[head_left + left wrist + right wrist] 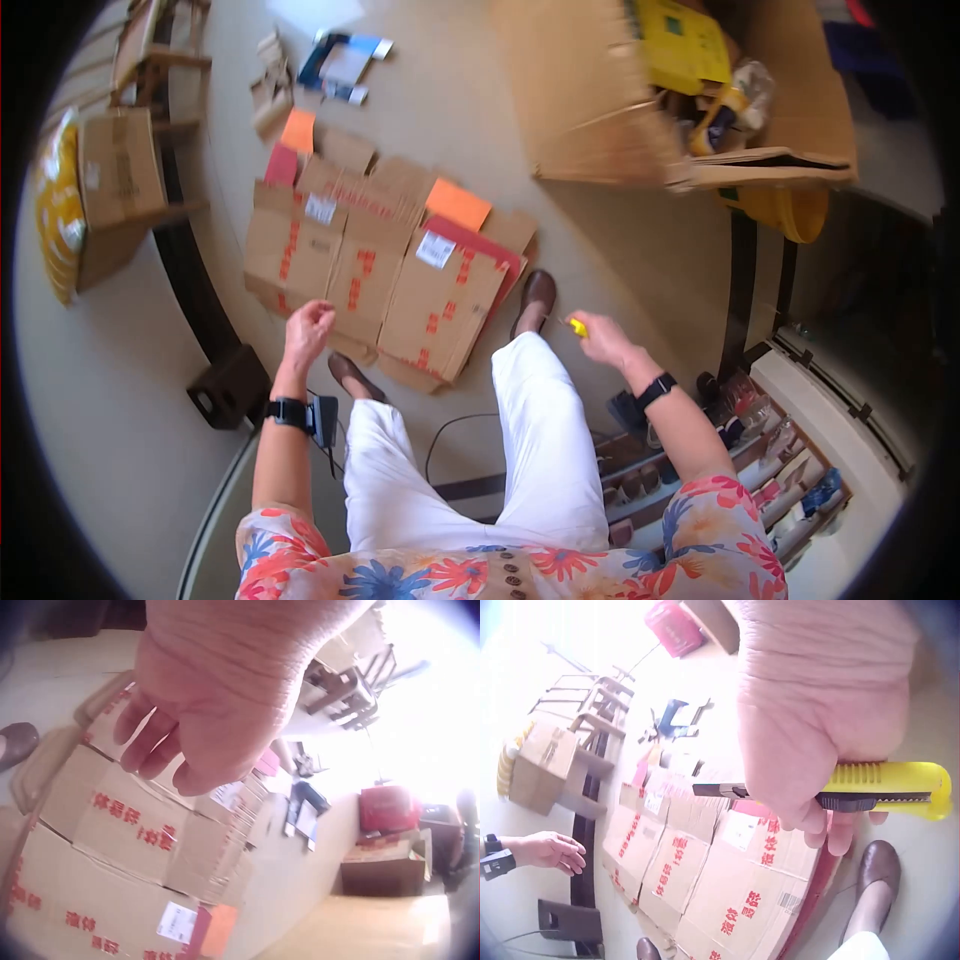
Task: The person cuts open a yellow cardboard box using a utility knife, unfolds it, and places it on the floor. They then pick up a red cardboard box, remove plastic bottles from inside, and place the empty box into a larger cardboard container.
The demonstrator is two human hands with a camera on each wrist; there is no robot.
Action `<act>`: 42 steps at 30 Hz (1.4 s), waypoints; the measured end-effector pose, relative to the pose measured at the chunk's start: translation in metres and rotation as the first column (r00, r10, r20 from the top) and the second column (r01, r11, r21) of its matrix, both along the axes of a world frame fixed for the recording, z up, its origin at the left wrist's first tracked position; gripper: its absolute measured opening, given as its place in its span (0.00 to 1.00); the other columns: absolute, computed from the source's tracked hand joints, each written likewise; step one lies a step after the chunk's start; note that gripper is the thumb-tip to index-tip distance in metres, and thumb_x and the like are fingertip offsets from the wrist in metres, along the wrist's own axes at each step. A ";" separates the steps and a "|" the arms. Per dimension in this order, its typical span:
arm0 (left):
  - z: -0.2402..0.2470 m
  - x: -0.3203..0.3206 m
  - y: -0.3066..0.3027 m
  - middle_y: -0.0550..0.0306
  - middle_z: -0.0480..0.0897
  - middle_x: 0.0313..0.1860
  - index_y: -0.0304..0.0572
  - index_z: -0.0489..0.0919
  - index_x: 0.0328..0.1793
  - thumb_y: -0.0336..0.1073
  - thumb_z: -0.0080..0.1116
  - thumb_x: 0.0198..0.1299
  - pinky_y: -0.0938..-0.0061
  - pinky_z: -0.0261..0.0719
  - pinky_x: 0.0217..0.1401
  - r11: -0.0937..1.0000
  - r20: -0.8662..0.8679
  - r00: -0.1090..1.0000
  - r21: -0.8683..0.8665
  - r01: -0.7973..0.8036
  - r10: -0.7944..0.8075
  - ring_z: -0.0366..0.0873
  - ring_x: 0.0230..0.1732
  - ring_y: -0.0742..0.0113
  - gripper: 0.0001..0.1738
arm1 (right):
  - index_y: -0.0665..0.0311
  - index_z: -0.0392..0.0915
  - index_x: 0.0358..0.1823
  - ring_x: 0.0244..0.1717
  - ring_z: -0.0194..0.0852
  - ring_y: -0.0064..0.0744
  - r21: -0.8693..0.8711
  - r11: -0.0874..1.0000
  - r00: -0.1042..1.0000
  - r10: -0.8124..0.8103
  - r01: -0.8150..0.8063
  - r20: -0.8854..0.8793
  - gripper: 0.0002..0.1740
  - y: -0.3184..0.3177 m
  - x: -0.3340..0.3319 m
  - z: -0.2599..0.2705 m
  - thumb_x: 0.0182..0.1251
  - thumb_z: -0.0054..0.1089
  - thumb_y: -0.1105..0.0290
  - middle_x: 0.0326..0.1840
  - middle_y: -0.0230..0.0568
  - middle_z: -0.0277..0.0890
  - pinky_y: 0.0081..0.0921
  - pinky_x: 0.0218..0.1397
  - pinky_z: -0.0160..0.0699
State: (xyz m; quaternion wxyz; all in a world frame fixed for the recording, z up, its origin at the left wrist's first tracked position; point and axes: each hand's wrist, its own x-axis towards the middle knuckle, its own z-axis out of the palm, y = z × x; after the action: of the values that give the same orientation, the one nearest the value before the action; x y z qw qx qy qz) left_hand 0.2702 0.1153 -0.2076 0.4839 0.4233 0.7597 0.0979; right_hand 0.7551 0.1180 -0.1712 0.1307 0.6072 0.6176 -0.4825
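Note:
A yellow box cutter [577, 327] [889, 784] is gripped in the right hand [608, 340] [817, 712], its blade out past the thumb side in the right wrist view. The left hand [309, 333] [210, 705] holds nothing; its fingers hang loosely bent above the cardboard. Below both hands lies a stack of flattened cardboard [375, 270] [124, 817] [720, 892] with red print and white labels. Orange pieces [458, 204] and a dark red piece [282, 165] show at its edges. Neither hand touches the stack.
A large open carton [590, 90] with packaging inside stands at the upper right. Blue and white packaging [345, 65] lies beyond the stack. A closed box [120, 165] sits at the left by wooden chairs. Shoes [537, 300] flank the stack's near edge; a dark cable [450, 420] crosses the floor.

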 end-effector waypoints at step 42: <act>0.025 0.429 0.396 0.50 0.64 0.64 0.40 0.62 0.63 0.41 0.50 0.60 0.58 0.66 0.56 0.288 0.334 0.101 -0.577 -0.764 0.937 0.63 0.61 0.56 0.26 | 0.63 0.72 0.51 0.18 0.67 0.17 0.314 0.563 0.627 -0.763 0.764 -0.157 0.16 0.261 0.287 0.201 0.64 0.55 0.64 0.20 0.31 0.70 0.19 0.21 0.74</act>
State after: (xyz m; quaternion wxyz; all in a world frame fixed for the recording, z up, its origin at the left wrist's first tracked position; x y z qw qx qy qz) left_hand 0.6994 0.5116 -0.1828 0.6039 -0.2289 0.6533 0.3951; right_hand 1.0418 0.3789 0.0300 -0.2025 0.8260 0.3701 -0.3738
